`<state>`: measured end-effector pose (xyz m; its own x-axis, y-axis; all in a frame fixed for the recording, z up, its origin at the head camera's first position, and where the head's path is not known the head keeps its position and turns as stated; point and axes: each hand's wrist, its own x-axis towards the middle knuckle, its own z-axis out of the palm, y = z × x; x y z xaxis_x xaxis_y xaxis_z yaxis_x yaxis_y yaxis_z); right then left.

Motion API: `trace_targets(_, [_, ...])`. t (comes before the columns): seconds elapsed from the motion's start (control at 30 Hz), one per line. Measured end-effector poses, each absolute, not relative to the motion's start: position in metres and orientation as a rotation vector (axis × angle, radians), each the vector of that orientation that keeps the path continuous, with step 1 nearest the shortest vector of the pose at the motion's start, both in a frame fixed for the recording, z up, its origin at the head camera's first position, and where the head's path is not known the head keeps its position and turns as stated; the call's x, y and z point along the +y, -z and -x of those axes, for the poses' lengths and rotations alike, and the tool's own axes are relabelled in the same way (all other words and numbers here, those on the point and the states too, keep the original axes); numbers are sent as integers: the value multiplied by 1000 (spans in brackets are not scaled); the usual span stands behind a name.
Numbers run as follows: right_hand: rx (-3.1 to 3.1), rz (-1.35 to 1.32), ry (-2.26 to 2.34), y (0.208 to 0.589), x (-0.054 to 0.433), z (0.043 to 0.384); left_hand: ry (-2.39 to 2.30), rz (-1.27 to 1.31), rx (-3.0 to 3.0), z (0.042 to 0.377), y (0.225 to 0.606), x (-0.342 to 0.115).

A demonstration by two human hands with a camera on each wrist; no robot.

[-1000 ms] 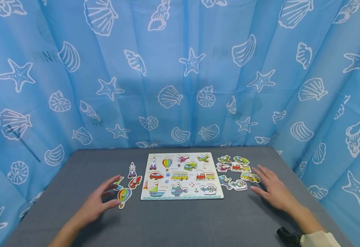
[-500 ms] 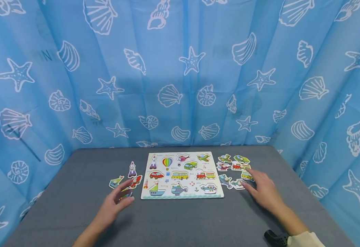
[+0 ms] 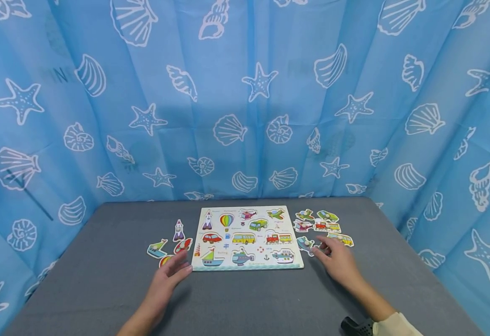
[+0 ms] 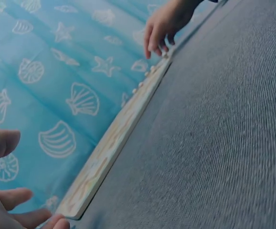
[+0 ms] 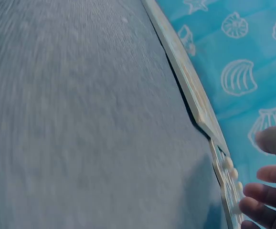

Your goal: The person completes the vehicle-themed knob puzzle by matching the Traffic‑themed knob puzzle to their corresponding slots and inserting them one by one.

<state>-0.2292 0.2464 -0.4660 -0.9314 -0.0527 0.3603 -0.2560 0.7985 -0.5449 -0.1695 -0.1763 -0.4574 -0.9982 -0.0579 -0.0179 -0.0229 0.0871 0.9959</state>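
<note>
Head view: my left hand (image 3: 165, 280) is at the near left corner of the picture board (image 3: 245, 267), fingers parted and thumb apart from them. My right hand (image 3: 339, 262) is past the board's right edge, low over the loose pieces, its fingers bent; the right wrist view shows them spread beside the pale knobs (image 5: 228, 163), and I cannot tell whether any fingertip touches one. Just beyond my right fingertips lies the submarine piece (image 3: 304, 243), close against the board, while the bus piece (image 3: 346, 239) sits partly behind that hand. Farther from me are the train piece (image 3: 327, 226), the helicopter piece (image 3: 303, 226), the green plane piece (image 3: 304, 215) and the green truck piece (image 3: 327, 216). By my left hand, the balloon piece (image 3: 164, 261) is partly covered by my fingers, with the car piece (image 3: 182, 246) and the sailboat piece (image 3: 157, 248) near it and the rocket piece (image 3: 179, 230) farther back. The board lies flat between both groups, printed with vehicles. All this rests on a gray cloth (image 3: 249, 303); my right sleeve (image 3: 396, 325) is cream, and a blue curtain (image 3: 245, 151) with white shells and starfish hangs behind
</note>
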Motion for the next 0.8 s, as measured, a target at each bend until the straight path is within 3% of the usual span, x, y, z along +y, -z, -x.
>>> trace_targets(0.4, [-2699,-265,-817,467,231,242,2057,-221,-2368,181,463,-169])
trace_targets(0.8, [-2732,-279,-540,468,225,252,1891,-149,-2441,195,465,-171])
